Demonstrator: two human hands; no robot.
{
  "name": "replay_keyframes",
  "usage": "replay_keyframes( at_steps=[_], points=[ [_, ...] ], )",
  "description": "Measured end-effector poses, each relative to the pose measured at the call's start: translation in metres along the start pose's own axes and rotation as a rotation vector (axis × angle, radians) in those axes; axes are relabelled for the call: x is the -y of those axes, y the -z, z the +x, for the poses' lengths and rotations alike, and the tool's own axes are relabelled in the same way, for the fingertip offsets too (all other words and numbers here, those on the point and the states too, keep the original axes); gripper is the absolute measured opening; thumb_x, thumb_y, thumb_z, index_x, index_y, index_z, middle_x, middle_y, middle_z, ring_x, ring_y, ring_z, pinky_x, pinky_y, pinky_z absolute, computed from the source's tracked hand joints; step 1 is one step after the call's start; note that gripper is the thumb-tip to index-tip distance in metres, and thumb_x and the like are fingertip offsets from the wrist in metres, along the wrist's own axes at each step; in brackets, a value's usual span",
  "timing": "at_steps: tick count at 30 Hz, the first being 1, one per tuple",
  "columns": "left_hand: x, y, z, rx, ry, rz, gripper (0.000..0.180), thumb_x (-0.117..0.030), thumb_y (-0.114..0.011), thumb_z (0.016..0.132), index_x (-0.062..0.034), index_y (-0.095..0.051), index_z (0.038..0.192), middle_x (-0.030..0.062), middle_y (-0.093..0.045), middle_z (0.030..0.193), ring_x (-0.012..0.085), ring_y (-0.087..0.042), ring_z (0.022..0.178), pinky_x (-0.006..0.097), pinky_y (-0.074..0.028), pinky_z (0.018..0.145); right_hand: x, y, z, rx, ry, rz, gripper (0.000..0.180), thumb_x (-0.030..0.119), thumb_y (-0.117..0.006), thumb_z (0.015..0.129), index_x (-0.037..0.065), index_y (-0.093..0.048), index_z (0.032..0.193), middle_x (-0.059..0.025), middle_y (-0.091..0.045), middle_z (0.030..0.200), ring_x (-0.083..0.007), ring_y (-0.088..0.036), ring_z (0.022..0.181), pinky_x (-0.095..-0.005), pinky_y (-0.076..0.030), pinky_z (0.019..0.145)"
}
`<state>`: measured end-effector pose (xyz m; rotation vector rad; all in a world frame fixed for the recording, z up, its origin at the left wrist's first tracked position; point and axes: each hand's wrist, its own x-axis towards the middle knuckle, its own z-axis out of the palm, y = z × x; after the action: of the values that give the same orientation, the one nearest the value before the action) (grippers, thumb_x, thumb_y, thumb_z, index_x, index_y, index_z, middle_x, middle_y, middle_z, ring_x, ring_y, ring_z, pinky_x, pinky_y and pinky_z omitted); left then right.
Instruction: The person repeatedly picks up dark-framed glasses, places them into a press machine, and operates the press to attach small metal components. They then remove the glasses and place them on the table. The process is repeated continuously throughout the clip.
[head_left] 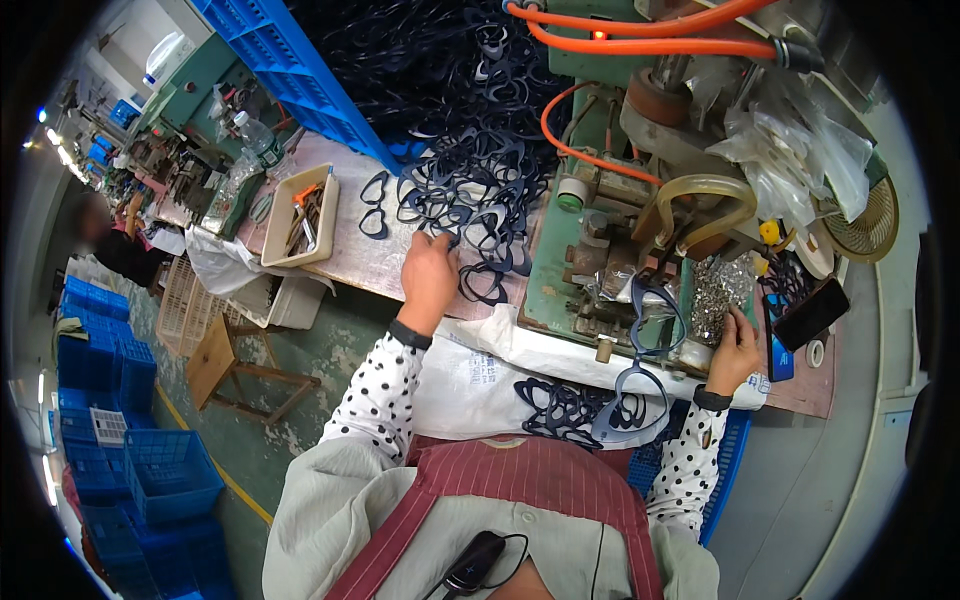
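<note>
Dark blue plastic eyeglass frames [490, 190] lie in a loose heap on the worktable. My left hand [430, 275] is at the near edge of that heap, its fingers closed on the rim of a frame. A green bench machine [555, 270] stands to the right, and a blue-grey eyeglass frame [657, 350] hangs upright at its front. My right hand [735, 355] is beside a pile of small shiny metal parts [722, 290], thumb and fingers drawn together; whatever is between them is too small to make out. More dark frames [560, 412] lie on white sacking at my lap.
A cream tray of hand tools [300, 215] and a blue crate [300, 70] stand left of the heap. Orange hoses [650, 40] cross above the machine. A phone [812, 314] is at the right. A wooden stool [225, 360] and blue crates [170, 475] are on the floor.
</note>
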<state>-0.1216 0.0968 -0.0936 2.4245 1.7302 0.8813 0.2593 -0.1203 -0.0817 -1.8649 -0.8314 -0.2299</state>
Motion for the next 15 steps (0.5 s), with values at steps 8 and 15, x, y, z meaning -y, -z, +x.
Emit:
replay_keyframes(
  at_steps=[8,15],
  points=[
    [0.022,-0.034,0.031,0.053,0.027,0.08,0.018,-0.007,-0.056,0.081,-0.0044,-0.057,0.099,0.0236,-0.058,0.094,0.0415,-0.062,0.071,0.049,-0.053,0.06,-0.006,0.0,0.006,0.023,0.029,-0.005,0.014,0.006,-0.067,0.084,0.006,-0.073,0.097,-0.0102,-0.07,0.092,-0.0231,-0.063,0.09,-0.0323,-0.049,0.081],
    [0.027,-0.012,0.033,0.259,0.028,-0.125,0.032,-0.025,-0.07,0.083,-0.0052,-0.058,0.105,0.0258,-0.064,0.091,0.0441,-0.062,0.083,0.048,-0.05,0.07,0.072,0.0,0.016,0.231,-0.116,0.332,0.019,0.0,-0.065,0.084,0.0,-0.071,0.102,-0.0053,-0.07,0.091,-0.0105,-0.061,0.08,-0.0228,-0.048,0.073]
  ],
)
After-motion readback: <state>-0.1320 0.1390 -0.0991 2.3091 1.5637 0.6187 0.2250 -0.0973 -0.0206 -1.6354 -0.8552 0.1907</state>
